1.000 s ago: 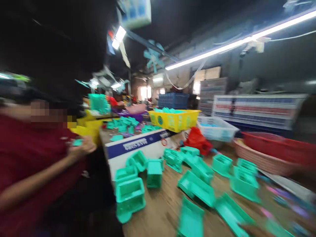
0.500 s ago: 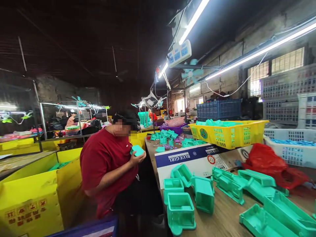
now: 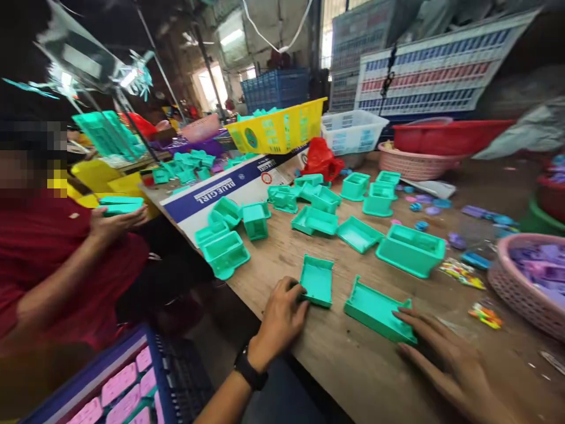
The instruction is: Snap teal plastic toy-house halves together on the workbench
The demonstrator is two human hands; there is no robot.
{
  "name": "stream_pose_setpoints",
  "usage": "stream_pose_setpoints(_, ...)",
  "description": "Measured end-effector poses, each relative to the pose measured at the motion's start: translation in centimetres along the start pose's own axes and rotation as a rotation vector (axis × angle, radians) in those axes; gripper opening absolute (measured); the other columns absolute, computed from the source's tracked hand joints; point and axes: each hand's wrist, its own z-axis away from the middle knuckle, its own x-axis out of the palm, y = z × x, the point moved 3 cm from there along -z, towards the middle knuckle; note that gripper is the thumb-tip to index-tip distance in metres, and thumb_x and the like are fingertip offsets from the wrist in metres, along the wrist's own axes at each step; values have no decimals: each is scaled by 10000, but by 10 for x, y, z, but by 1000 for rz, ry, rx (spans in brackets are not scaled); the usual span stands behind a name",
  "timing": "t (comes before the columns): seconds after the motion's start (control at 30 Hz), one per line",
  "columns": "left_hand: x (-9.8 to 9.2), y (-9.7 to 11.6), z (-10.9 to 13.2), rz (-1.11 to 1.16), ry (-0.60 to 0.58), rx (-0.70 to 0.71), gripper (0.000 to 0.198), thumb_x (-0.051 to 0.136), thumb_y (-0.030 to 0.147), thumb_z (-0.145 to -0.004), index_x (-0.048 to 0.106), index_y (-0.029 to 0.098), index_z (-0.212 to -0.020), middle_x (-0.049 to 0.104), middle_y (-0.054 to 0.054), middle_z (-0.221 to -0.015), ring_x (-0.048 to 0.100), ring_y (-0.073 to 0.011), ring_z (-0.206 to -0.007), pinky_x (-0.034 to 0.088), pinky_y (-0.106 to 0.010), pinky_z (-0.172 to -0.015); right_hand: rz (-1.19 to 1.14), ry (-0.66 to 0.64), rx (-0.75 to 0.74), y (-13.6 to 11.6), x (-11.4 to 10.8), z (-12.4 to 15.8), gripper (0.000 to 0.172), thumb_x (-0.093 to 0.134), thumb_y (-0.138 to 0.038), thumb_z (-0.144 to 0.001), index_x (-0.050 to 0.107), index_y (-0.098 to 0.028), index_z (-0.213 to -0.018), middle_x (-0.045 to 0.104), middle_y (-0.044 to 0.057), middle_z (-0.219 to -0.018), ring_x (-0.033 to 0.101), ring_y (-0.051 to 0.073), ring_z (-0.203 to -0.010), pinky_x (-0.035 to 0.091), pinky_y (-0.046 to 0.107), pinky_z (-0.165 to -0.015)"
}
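- A worn, brown wooden counter runs through a dim workshop lit by bright windows at the back; stacked crates line the far wall.
- A white and blue cardboard box lying on the counter reads "BLUE GIRL".
- The left hand, a black watch on its wrist, rests its curled fingers on the near edge of a small teal plastic tray, touching rather than lifting it.
- The right hand lies flat and spread, fingertips touching a second teal plastic tray just to the right.
- Many teal plastic moulded parts are scattered beyond.
- A yellow plastic basket, a red basin and a pink woven basket stand around.
- At left, a person in a red shirt holds a teal piece.
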Motion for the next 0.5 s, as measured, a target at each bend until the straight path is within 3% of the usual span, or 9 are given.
stream_pose_setpoints(0.1,-5,4,6,-18,4,18,80,631,240,-955,694,191,-963,647,-109,-1130,639,-286,-1069,551,-458,-954,9,40,-2,-23,-9,-7,399,538,-477,-1012,735,-267,-1289,767,113,-1271,762,310,-1121,649,484,-964)
stream_pose_setpoints(0.2,-7,7,13,-29,17,22,162,672,359,-959,691,200,-941,656,-92,-1087,658,-271,-1003,562,-435,-906,1,84,47,-35,-20,-9,418,534,-449,-1017,698,-231,-1334,735,145,-1329,762,290,-1130,679,412,-872)
stream_pose_setpoints(0.27,-7,8,15,-16,14,19,147,670,348,-960,699,205,-974,662,-90,-1093,668,-267,-1005,564,-429,-904,17,126,85,-38,-25,-7,440,552,-471,-1008,682,-234,-1354,737,148,-1315,767,287,-1113,687,393,-824)
stream_pose_setpoints(0.33,-7,7,15,-26,-4,14,95,664,291,-952,710,210,-970,672,-89,-1101,675,-267,-1015,564,-423,-901,47,123,74,-38,-22,-6,436,572,-486,-998,694,-252,-1346,731,145,-1322,755,300,-1145,679,427,-869)
stream_pose_setpoints(0.4,-6,5,10,-65,-10,9,73,665,259,-944,718,212,-927,682,-88,-1093,678,-273,-1011,566,-423,-891,76,93,12,-35,-14,-5,376,560,-474,-1002,761,-266,-1241,705,159,-1361,745,317,-1171,665,466,-918)
stream_pose_setpoints(0.5,-6,-1,-5,-109,37,26,104,656,253,-951,726,198,-896,686,-97,-1059,683,-279,-972,575,-435,-871,122,111,-63,-24,0,-2,376,480,-420,-1027,827,-277,-1054,719,166,-1320,780,313,-1077,681,462,-871)
